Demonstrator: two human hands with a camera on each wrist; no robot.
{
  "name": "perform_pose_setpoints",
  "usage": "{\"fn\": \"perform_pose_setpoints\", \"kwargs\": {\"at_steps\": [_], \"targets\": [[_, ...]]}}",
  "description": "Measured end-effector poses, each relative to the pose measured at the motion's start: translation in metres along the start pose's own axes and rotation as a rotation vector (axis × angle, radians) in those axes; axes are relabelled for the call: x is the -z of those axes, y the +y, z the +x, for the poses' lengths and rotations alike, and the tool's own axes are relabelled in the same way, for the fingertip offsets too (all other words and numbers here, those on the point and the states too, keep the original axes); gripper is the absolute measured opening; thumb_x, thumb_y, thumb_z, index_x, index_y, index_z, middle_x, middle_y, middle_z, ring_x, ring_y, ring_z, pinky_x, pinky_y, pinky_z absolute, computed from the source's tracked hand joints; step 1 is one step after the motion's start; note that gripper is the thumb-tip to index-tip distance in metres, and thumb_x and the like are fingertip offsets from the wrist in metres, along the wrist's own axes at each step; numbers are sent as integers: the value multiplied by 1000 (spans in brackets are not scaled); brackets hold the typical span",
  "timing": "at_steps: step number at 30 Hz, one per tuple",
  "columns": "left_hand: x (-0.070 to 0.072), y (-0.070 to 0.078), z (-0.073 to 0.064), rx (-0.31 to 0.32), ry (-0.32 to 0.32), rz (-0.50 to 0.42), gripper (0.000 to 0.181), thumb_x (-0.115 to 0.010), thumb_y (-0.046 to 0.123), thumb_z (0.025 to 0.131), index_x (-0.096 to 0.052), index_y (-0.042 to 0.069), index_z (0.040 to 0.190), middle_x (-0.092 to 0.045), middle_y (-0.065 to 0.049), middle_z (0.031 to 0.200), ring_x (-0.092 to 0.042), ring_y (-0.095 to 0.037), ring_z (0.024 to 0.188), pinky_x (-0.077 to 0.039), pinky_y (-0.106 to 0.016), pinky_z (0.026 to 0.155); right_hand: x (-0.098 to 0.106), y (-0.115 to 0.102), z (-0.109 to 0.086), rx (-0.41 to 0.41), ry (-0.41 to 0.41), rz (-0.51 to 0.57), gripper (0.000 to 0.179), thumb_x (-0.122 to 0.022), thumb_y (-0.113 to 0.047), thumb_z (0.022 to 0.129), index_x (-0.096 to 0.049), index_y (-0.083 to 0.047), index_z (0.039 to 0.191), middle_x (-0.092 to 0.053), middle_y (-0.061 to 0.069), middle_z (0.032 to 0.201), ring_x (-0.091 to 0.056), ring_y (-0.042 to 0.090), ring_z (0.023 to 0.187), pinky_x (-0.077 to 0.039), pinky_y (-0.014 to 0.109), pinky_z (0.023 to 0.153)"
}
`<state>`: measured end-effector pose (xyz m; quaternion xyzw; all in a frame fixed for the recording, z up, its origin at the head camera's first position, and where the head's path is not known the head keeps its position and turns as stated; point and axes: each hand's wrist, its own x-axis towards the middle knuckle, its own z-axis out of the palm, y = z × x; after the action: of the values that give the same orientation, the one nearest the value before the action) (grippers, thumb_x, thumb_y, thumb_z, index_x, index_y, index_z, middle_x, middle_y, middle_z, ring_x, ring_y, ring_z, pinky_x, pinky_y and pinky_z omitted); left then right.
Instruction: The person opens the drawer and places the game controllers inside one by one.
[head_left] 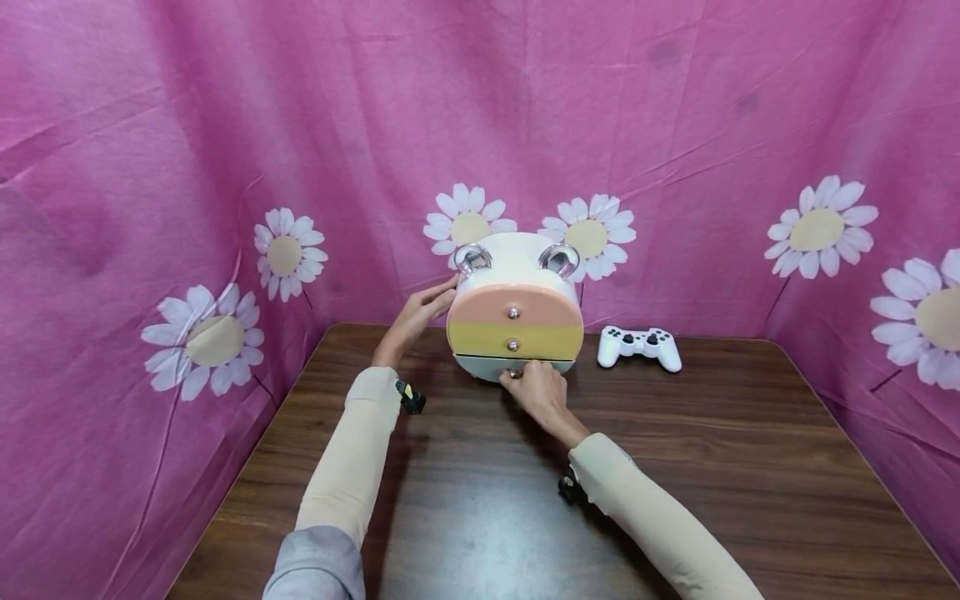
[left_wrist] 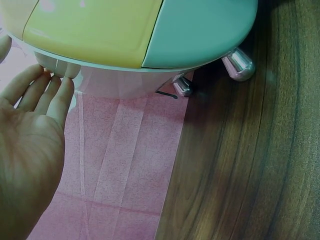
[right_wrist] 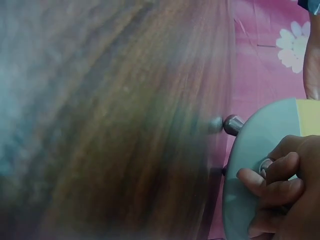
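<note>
- drawer box (head_left: 514, 317), centre of frame, on the desk (head_left: 750, 467).
- my left hand (head_left: 417, 313): fingers straight, flat against its left side.
- my right hand (head_left: 542, 390) pinches the bottom drawer knob (right_wrist: 266, 164).
- white controller (head_left: 639, 346) right of it.

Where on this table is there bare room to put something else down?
Most of the wooden table is bare: the wide stretch right of the right hand and in front of the white game controller, and the near strip between the sleeves. A narrower patch lies left of the left hand. The back middle is crowded by the drawer box.
</note>
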<state>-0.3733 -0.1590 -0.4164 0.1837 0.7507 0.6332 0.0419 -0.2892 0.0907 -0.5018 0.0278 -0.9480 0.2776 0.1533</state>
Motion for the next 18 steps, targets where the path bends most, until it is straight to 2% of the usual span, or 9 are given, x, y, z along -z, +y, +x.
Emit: {"fn": "perform_pose_setpoints", "kwargs": {"at_steps": [4, 9, 13, 18], "targets": [[0, 0, -1, 7, -1, 30, 55, -60, 46, 109, -50, 29, 160, -43, 8, 169, -43, -17, 156, -35, -40, 131, 4, -1, -6, 14, -11, 4, 56, -76, -41, 90, -44, -20, 48, -53, 1, 51, -58, 26, 52, -52, 46, 48], [1, 0, -1, -3, -1, 35, 55, -59, 46, 109, -49, 29, 160, -43, 8, 170, -43, -18, 156, -36, -42, 131, 6, -3, -16, 13, -13, -13, 57, -76, -43, 90, -46, -21, 46, -57, 2, 52, -65, 31, 57, -54, 49, 52], [1, -2, -2, -13, -8, 29, 53, -60, 46, 109, -51, 30, 159, -45, 11, 168, -43, -15, 155, -38, -37, 129, 9, -5, -25, 9, -22, -18, 57, -76, -44, 90, -48, -21, 46, -59, 2, 53, -65, 30, 56, -53, 47, 50], [1, -3, -2, -17, -7, 4, 53, -60, 44, 109, -52, 26, 159, -45, 11, 168, -44, -14, 155, -40, -34, 128, 14, -7, -36, 29, -35, -6, 59, -76, -42, 91, -43, -23, 45, -50, -5, 46, -60, 23, 51, -47, 41, 46]]}}
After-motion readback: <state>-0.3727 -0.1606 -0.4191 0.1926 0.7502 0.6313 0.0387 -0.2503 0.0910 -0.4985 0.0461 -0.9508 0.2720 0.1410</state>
